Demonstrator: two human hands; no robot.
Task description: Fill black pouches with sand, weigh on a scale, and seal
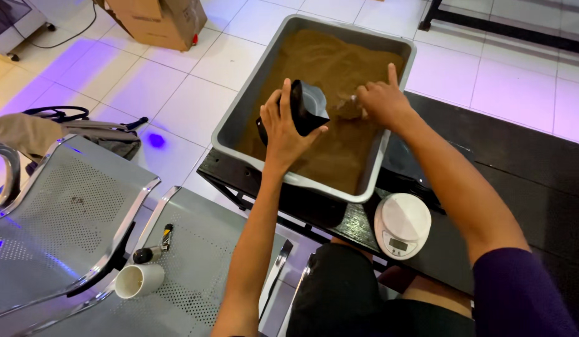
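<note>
A large grey tray (236, 112) full of brown powder rests on the corner of a black table (508, 162). My left hand (282, 128) holds a small black pouch (307, 107) open-mouthed over the powder. My right hand (380, 100) is down in the powder just right of the pouch, gripping a small scoop (353, 107) that is mostly hidden, with the index finger sticking up. A round white kitchen scale (402, 223) sits on the table just in front of the tray.
Perforated metal bench seats (64, 206) stand at left, with a white cup (138, 281) and a lighter (166, 237) on one. A bag (64, 131) lies on the tiled floor, and a cardboard box (158, 22) stands further back.
</note>
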